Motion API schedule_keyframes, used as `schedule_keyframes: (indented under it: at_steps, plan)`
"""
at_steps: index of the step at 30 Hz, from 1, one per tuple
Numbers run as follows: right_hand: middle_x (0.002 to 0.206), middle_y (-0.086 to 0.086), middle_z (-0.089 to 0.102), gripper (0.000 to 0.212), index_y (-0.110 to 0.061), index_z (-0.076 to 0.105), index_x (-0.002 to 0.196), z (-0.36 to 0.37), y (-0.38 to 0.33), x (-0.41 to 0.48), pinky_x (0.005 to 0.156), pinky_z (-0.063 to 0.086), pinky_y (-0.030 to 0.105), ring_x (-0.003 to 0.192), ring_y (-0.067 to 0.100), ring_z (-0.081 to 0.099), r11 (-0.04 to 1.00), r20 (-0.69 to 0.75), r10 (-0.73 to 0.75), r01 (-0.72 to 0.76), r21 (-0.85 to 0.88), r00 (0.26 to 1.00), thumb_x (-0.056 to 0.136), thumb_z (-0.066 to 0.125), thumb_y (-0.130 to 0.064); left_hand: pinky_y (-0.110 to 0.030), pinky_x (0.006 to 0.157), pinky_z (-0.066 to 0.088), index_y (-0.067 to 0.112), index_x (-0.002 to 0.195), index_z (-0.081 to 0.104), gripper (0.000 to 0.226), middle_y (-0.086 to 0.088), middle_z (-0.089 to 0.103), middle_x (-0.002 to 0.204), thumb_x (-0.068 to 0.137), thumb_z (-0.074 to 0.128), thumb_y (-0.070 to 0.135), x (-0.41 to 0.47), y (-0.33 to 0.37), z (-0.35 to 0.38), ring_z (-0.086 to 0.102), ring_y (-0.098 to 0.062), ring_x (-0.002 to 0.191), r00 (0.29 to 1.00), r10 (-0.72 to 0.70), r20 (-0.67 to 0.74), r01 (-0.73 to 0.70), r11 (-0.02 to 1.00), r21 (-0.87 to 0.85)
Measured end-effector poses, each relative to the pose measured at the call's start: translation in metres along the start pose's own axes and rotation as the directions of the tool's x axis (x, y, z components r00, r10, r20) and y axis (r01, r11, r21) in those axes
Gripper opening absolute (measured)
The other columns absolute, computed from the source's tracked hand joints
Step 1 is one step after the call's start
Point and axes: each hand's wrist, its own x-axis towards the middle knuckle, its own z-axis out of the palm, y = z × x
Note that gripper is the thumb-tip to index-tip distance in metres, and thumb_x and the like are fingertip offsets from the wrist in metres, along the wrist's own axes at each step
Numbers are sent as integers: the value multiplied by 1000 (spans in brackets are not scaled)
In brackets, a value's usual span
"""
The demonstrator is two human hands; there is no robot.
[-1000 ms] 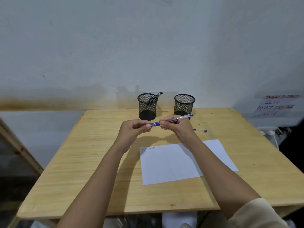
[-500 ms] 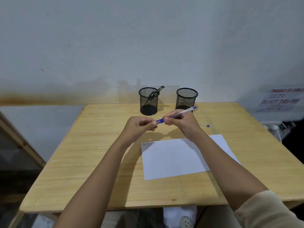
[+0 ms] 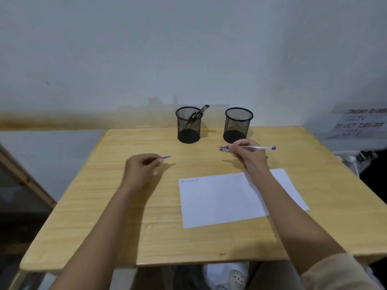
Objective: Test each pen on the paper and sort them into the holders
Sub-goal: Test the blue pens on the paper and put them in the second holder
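Right hand (image 3: 249, 155) pinches a clear pen (image 3: 254, 147) in its fingertips, held just above the table (image 3: 129, 216). Pen axis runs near level, 3 to 9 o'clock: blue end plug at 3, writing tip at 9, poking out past the fingers. Left hand (image 3: 140, 166) is closed on the blue cap (image 3: 166, 157), which sticks out toward 3 o'clock; so the pen looks uncapped and ready to test. Paper (image 3: 226, 197) lies at 6 o'clock from the right-hand grip, close, with the right forearm crossing its far right part. A few scribbles sit at the paper's top left corner, about 8 o'clock from the tip. My read: next move is tip down and toward 7 o'clock, right hand does it, being nearer. More pens (image 3: 224, 150) lie on the table just under the right hand, partly hidden, count unclear. Two mesh holders at 12 o'clock: left holder (image 3: 188, 125) has dark pens leaning toward 1 o'clock, right holder (image 3: 238, 124) looks empty and is just beyond the right hand.
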Motion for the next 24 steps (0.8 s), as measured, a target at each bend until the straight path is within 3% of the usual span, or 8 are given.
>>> schedule_keyframes:
  at_steps: [3, 6, 8, 16, 19, 20, 22, 24]
  plan:
    - [63, 0, 64, 14, -9, 64, 71, 5, 8, -2, 57, 48, 12, 57, 6, 58, 998, -24, 55, -54, 24, 998, 82, 63, -1, -10, 68, 43, 14, 83, 73, 3, 3, 69, 85, 80, 72, 15, -3, -15, 17, 62, -7, 82, 999, 41, 35, -44, 994, 100]
    - [80, 6, 71, 8, -6, 69, 79, 10, 10, -6, 73, 55, 16, 76, 12, 68, 990, 56, 110, -115, 85, 992, 84, 63, -5, -10, 67, 40, 14, 87, 74, 7, -2, 64, 87, 81, 70, 15, -1, -20, 23, 59, -12, 81, 993, 110, 32, -114, 973, 199]
    - [82, 4, 73, 2, -10, 72, 80, 16, 12, -11, 80, 53, 24, 84, 15, 67, 990, 105, 143, -142, -20, 984, 80, 69, -9, -8, 66, 38, 11, 96, 73, 14, -2, 61, 89, 83, 68, 15, 2, -21, 27, 57, -13, 82, 992, 125, 36, -130, 962, 240]
    - [56, 11, 60, 17, -5, 54, 69, 54, 19, -22, 46, 36, 27, 44, 15, 51, 964, 55, 227, -216, -155, 972, 75, 68, 1, -25, 92, 40, 9, 127, 56, 39, 1, 55, 122, 92, 56, 28, -19, -5, 25, 51, -13, 108, 982, 188, 29, -187, 931, 312]
    - [60, 15, 56, 28, -9, 46, 68, 59, 26, -24, 46, 38, 27, 46, 17, 51, 958, 23, 245, -239, -159, 969, 72, 70, 5, -31, 84, 40, 14, 105, 59, 22, 12, 56, 101, 94, 48, 30, -53, 7, 30, 51, -12, 99, 944, 249, 218, -314, 883, 348]
    - [58, 15, 55, 30, -11, 44, 66, 59, 28, -24, 47, 39, 28, 45, 18, 51, 954, 4, 245, -241, -178, 969, 71, 68, 6, -31, 88, 38, 15, 108, 55, 24, 11, 57, 107, 95, 45, 33, -61, 5, 35, 49, -16, 109, 917, 232, 325, -354, 847, 396]
    - [52, 13, 53, 32, -13, 40, 60, 60, 30, -25, 44, 38, 26, 43, 18, 48, 938, -24, 246, -244, -247, 969, 70, 64, 6, -28, 111, 20, 19, 141, 35, 52, 8, 33, 150, 96, 35, 46, -68, -6, 43, 22, -12, 141, 873, 127, 470, -394, 752, 529]
    - [48, 10, 50, 34, -14, 36, 56, 63, 29, -27, 41, 36, 22, 38, 16, 45, 904, -41, 257, -255, -342, 965, 68, 62, 3, -28, 117, -2, 23, 150, 7, 65, 7, -1, 159, 96, 25, 54, -64, -16, 47, -5, -6, 145, 873, 64, 484, -390, 687, 613]
